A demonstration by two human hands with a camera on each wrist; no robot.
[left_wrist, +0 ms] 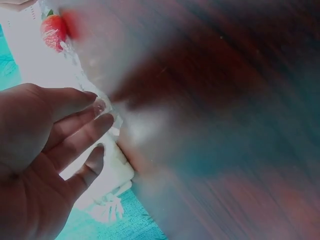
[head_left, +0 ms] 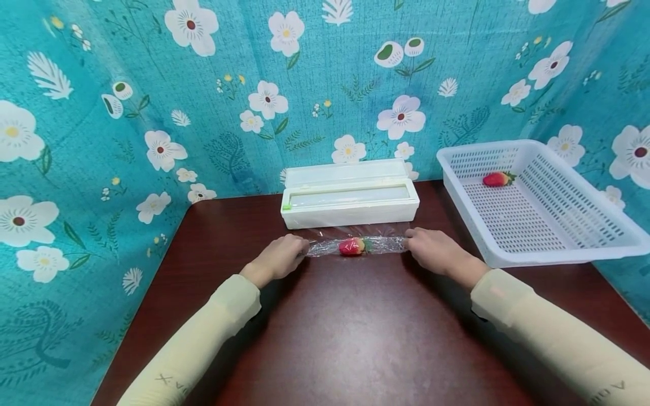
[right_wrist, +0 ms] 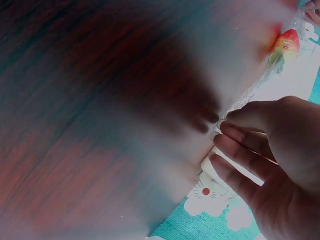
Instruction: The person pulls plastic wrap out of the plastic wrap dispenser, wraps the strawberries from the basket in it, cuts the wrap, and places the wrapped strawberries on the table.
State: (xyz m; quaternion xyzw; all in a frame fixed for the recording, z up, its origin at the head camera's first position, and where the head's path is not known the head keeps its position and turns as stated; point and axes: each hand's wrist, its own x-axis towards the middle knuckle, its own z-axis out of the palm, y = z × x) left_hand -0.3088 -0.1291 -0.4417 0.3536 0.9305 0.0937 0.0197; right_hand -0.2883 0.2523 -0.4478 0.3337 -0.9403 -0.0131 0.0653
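Midway between the grips, a strawberry [head_left: 350, 246] lies in clear film [head_left: 388, 244], perhaps rolled right round it, though glare leaves me unsure; the left hand [head_left: 281, 255] and right hand [head_left: 437, 249] pinch opposite ends, which would keep it straight, the white box [head_left: 350, 215] just beyond, the basket [head_left: 563, 258] outside the right hand

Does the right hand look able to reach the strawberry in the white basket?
Probably yes: the basket is open-topped and near the right hand, with nothing covering that strawberry. Its fingers pinch plastic wrap, so they'd need freeing.
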